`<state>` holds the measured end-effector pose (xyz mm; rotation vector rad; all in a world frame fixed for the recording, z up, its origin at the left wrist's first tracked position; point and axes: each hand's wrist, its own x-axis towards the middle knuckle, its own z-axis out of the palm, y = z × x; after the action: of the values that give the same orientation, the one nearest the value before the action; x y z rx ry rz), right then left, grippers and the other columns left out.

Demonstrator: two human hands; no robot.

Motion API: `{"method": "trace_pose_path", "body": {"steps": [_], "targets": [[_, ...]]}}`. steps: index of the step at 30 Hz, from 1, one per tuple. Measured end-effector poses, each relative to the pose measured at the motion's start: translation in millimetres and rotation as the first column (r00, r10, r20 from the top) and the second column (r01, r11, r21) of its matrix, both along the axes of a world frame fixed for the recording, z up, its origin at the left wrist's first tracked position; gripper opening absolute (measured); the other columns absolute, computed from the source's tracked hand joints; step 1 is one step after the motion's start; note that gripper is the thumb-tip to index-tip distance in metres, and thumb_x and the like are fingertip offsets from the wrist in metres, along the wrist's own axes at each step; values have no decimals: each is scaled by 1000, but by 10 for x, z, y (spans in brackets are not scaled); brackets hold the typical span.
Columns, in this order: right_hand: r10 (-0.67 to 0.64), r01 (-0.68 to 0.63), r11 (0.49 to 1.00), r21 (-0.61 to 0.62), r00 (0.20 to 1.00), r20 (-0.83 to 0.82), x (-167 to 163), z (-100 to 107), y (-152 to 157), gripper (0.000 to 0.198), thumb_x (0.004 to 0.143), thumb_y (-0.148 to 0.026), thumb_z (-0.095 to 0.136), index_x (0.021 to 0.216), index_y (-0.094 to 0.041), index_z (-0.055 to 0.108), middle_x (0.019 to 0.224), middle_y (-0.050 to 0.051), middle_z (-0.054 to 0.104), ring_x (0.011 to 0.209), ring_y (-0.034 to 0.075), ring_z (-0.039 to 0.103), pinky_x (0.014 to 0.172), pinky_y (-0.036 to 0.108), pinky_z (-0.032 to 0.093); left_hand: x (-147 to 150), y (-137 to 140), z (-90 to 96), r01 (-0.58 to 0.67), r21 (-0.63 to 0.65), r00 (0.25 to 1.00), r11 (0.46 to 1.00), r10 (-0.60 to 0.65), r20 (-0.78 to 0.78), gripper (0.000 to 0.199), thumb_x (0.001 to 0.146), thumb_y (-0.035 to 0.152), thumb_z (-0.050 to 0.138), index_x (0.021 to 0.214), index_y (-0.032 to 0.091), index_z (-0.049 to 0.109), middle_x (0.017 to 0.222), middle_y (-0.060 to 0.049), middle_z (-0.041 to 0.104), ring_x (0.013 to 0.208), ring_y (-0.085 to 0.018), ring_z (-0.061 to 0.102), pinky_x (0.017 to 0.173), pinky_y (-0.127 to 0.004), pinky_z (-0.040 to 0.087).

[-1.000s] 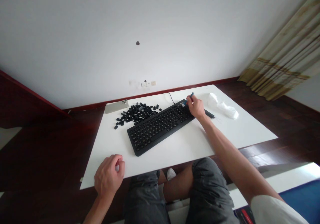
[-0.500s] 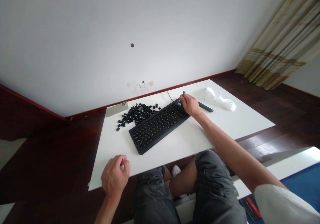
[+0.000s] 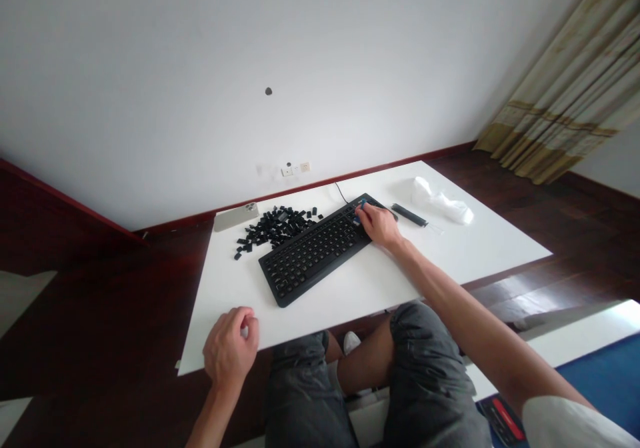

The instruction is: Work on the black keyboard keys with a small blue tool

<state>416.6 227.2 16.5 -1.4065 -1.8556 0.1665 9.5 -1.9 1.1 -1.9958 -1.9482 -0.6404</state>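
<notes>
A black keyboard [image 3: 311, 256] lies at a slant on the white table [image 3: 350, 301], with most of its caps off and the bare key sockets showing. Over its right end my right hand [image 3: 381, 225] is closed on a small blue thing [image 3: 362, 203], pinched between thumb and fingers; its kind is too small to make out. It is held down at the keys. Curled into a loose fist, my left hand [image 3: 231, 345] rests at the table's near left edge, with nothing visible in it. A heap of loose black keycaps [image 3: 280, 227] lies just behind the keyboard.
A phone [image 3: 237, 217] lies at the back left of the table. To the right are a black strip [image 3: 410, 215] and a crumpled clear plastic bag [image 3: 443, 205]. The keyboard's cable [image 3: 342, 193] runs off the back edge, toward the wall.
My right hand has come slightly down and toward me over the keyboard, and the blue thing has shifted with it. My left hand keeps its place. The view has tilted a little.
</notes>
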Motion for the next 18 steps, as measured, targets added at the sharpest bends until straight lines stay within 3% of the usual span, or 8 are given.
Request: {"method": "trace_pose_path", "body": {"steps": [3,7,11,14,18], "targets": [[-21,21,999,26,1000,-4,-27,1,-22,36,110,-44,40,100,-24,68,108,11,81,91,27,75,78,35,50,1,-5,3,-9,-4,1000,1000,9,6,19,100,16,56,90,24,70,78,-1,69,74,-21,62,72,-33,39],[15,-15,1000,-19,999,42,-33,13,-29,35,110,-44,41,97,-24,65,95,10,80,81,26,73,73,34,48,-1,-18,24,-5,-10,1000,1000,5,3,19,100,16,56,89,23,70,77,-1,69,74,-21,62,72,-34,39],[-61,61,998,24,998,16,-30,9,-18,36,111,-44,38,96,-24,64,98,11,79,85,26,73,73,33,47,2,-21,31,-6,-9,1000,1000,6,9,19,99,16,56,88,23,70,79,-1,70,74,-20,62,72,-33,39],[-35,35,999,-12,998,56,-31,-16,-11,37,110,-46,39,94,-24,65,91,10,78,81,26,72,72,34,48,9,-17,24,-8,-3,1000,1000,8,8,19,99,16,57,88,23,70,76,0,68,72,-20,61,71,-34,39],[-7,8,999,36,1000,-13,-60,-42,-5,39,111,-44,39,105,-24,72,110,11,80,94,27,74,84,37,55,13,-14,13,-20,-10,1000,1000,20,9,19,99,16,57,90,23,71,77,-1,69,73,-20,62,71,-33,38]]}}
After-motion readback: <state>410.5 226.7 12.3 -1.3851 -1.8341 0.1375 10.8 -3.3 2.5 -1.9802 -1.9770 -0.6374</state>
